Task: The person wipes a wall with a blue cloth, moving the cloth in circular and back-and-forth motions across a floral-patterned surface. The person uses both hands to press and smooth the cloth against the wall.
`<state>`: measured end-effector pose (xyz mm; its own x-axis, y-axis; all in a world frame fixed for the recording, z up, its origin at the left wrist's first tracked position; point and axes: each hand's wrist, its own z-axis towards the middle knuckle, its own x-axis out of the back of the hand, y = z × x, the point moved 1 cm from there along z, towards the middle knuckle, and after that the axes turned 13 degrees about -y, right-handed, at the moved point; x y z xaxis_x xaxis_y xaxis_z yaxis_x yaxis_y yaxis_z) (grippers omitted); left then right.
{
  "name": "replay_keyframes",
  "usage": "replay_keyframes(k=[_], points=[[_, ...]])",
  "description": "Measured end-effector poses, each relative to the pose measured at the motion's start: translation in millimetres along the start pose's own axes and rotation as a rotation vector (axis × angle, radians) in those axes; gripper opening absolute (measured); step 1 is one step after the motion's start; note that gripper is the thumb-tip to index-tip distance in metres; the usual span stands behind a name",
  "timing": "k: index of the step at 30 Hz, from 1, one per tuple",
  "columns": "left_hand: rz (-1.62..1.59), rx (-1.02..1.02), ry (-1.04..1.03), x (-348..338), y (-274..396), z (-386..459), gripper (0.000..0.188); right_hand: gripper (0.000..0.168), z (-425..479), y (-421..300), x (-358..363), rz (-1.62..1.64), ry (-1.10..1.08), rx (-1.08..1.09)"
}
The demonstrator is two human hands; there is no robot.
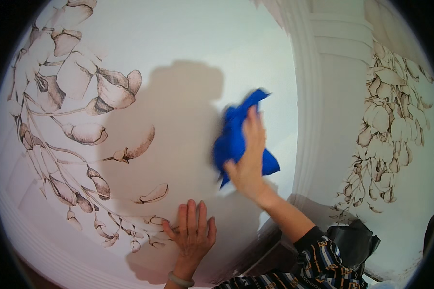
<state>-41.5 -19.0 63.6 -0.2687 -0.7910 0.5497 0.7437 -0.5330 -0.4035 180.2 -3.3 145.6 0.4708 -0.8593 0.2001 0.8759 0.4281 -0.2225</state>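
A bright blue cloth (233, 135) lies bunched against the pale wall (188, 144), pressed there by my right hand (251, 159). Its corners stick out above and below my fingers. Lower and to the left, my left hand (192, 229) rests flat on the same wall with the fingers spread and nothing held. A pale bangle (181, 280) circles my left wrist. Drawn brown flowers on stems (83, 133) cover the left part of the wall, and the tips of one stem reach my left thumb.
Right of the cloth runs a pale moulded pilaster (332, 126). Beyond it hangs another printed flower cluster (387, 137). A crumpled black bag-like item (354, 242) is at the lower right, beside my patterned sleeve (325, 253). My shadow falls across the wall.
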Motion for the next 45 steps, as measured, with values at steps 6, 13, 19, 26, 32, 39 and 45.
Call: replay_keyframes(k=[6, 13, 19, 26, 32, 39, 45], points=[[0.033, -0.038, 0.012, -5.0, -8.1, -1.7, 0.062, 0.086, 11.5, -39.5, -7.2, -0.088, -0.201, 0.438], [0.051, 0.045, 0.034, 15.5, -16.0, 26.2, 0.065, 0.081, 130.2, -19.0, 18.3, -0.011, 0.207, 0.34], [0.072, 0.149, -0.009, 14.7, -17.9, 6.9, 0.06, 0.068, 68.0, -42.2, -12.9, 0.147, 0.045, 0.589], [0.047, 0.113, 0.015, 6.1, -23.9, -5.9, 0.06, 0.061, 35.5, -28.8, -1.5, -0.2, -0.235, 0.718], [0.103, 0.121, 0.006, 32.3, -29.2, 32.2, 0.067, 0.083, 102.6, -1.0, 6.5, -0.036, 0.298, 0.08], [0.122, 0.183, -0.002, 34.5, -37.4, 31.4, 0.06, 0.104, 39.8, -52.8, -3.5, -0.041, -0.186, 0.385], [0.119, 0.212, -0.009, 39.7, -46.4, 25.7, 0.052, 0.078, 27.2, -44.5, -4.4, -0.242, -0.301, 0.652]])
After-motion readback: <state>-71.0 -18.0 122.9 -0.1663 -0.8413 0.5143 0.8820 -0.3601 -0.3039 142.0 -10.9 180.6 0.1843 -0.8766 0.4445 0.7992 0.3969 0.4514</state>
